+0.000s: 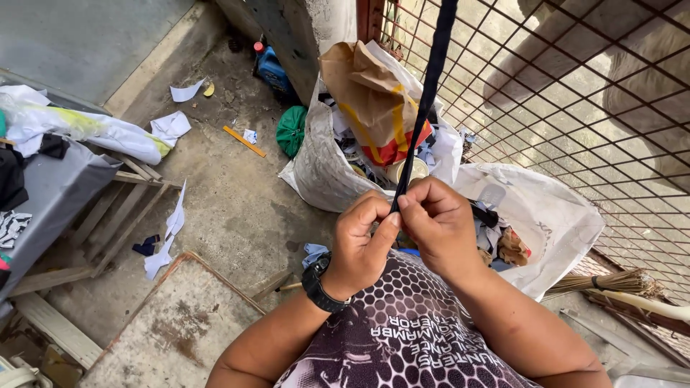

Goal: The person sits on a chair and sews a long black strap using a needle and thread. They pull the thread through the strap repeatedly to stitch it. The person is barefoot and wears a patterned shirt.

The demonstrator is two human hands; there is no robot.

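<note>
Here, close to your chest, your left hand (359,241) and right hand (438,223) both pinch the lower end of a dark fabric strip (425,100), fingertips pressed together around it while it stretches taut up and away past the top of the view. You seem to be working its end between your fingers; the next move likely calls for a steady pinch and even tension. Beyond your hands sit white sacks (553,223) stuffed with scraps and a brown paper bag (366,93), then the metal grille (575,79).
</note>
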